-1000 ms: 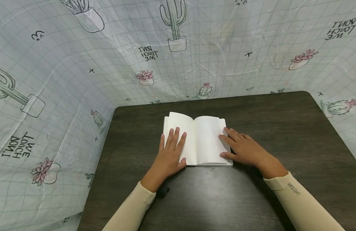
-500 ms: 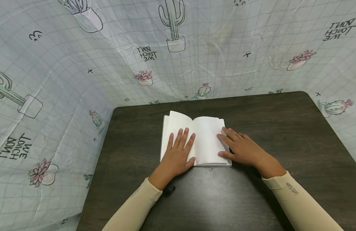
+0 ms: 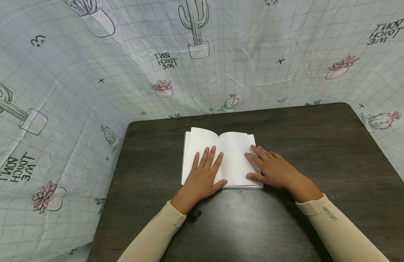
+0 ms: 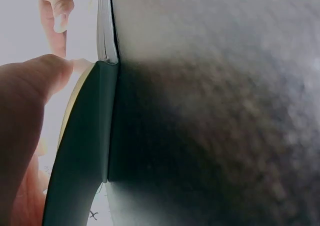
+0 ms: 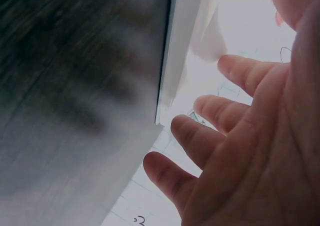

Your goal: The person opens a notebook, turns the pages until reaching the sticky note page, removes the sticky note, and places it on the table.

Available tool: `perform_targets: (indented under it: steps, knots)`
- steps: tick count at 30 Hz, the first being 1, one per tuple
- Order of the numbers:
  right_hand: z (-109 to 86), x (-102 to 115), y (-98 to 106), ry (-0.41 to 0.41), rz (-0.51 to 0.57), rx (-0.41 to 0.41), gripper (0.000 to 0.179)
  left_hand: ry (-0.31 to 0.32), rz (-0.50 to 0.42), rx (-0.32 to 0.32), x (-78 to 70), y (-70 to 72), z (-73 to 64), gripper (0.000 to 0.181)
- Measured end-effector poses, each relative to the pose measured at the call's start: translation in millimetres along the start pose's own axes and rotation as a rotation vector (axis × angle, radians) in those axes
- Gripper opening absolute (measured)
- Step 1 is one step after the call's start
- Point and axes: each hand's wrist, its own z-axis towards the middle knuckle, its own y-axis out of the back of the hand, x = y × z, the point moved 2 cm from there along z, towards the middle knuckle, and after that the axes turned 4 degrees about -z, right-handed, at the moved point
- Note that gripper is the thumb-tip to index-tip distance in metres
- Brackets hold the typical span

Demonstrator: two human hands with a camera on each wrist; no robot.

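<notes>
A book (image 3: 234, 160) with blank white pages lies spread open on the dark table. My left hand (image 3: 202, 180) rests with spread fingers on its left page, the thumb reaching over the gutter at the lower edge. Its thumb (image 4: 47, 76) is right at the page edge in the left wrist view, where the dark green cover (image 4: 82, 141) slants away from the table. At the outer edge of the right page is my right hand (image 3: 275, 170), its fingertips over the paper. The right wrist view shows that hand's fingers (image 5: 197, 138) extended and apart beside the page block (image 5: 182, 41).
The dark wooden table (image 3: 320, 145) extends on every side of the book. A light curtain (image 3: 254, 54) with a grid and cactus prints hangs behind and at both sides. Below my left wrist a small black object (image 3: 193, 214) shows.
My left hand has slid right across the left page to the gutter, its thumb now reaching the right page's lower edge. The right hand has barely moved.
</notes>
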Motion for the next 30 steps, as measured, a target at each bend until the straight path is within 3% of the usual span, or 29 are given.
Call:
perform_targets:
  steps: [13,22,30]
  knots:
    - [-2.4,-4.4,-3.8,-0.039,0.009,0.078,0.092,0.021,-0.055,0.029,4.7,-5.7,-0.7,0.095]
    - [-4.8,-8.8,-7.2,-0.051,0.014,0.089,0.093,0.034,-0.086,0.052,6.6,-8.7,-1.1,0.095]
    - [-7.8,-8.5,-6.9,-0.07,0.029,0.091,0.092,0.068,-0.159,0.127,7.6,-11.6,-2.2,0.096]
